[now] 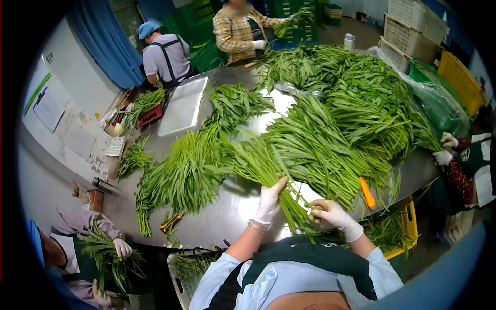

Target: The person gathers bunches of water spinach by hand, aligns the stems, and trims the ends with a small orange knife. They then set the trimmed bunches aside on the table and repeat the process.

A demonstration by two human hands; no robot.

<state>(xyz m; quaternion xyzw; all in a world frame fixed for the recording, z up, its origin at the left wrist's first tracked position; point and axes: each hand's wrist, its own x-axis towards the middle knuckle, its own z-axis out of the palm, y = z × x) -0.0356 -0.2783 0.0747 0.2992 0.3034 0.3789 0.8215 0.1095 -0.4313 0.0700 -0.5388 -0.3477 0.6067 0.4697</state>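
While the right hand [330,214] has fingers curled tight round the stem ends of a bunch of greens [258,165], left hand [268,204] cupping its middle, bunch on the steel bench [227,212], orange tool [367,192] just right of the bunch, heaped greens [356,103] beyond it

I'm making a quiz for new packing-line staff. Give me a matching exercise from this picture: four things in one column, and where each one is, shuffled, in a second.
Things
1 orange-handled knife
2 white tray
3 left hand
4 yellow crate with greens in it

Places
A far side of the table, by the person in a blue cap
B on the bunch of green stalks
C below the table's near edge, at the right
D lying on the table, right of the right hand

Pairs: 1-D, 2-A, 3-B, 4-C
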